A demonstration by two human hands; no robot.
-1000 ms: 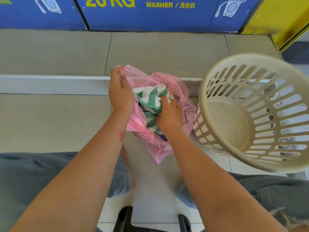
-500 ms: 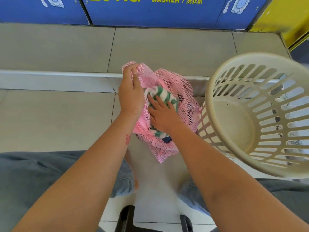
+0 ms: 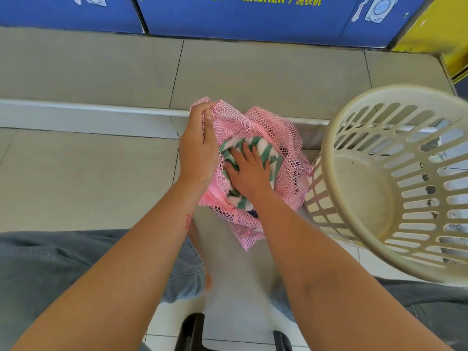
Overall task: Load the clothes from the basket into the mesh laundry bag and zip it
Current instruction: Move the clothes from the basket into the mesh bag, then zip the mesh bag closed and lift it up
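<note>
Our left hand (image 3: pixel 196 150) has its grip pinched closed on the upper rim of the pink mesh laundry bag (image 3: pixel 273 133), holding the mouth up and open above the tiled floor (image 3: pixel 83 178). Our right hand (image 3: pixel 249 173) has changed most: a second ago its grip was bunched around the green-and-white striped garment (image 3: pixel 263 148) at the bag's mouth, and now the fingers lie spread and flat on top of it, grasping nothing, pressing the cloth down. The garment sits lower in the bag than before, though a good part of it still shows above the mesh, with something dark just visible beneath it.

The cream basket (image 3: pixel 379 178) lies tilted just beside the bag on our right, its slatted wall touching or nearly touching the mesh, and we see no clothes inside it. We judge from this that the loading is all but done and that this push settles the last piece. What is left is to tuck the striped cloth fully under the rim, gather the opening and find the zip, which we cannot make out here.
</note>
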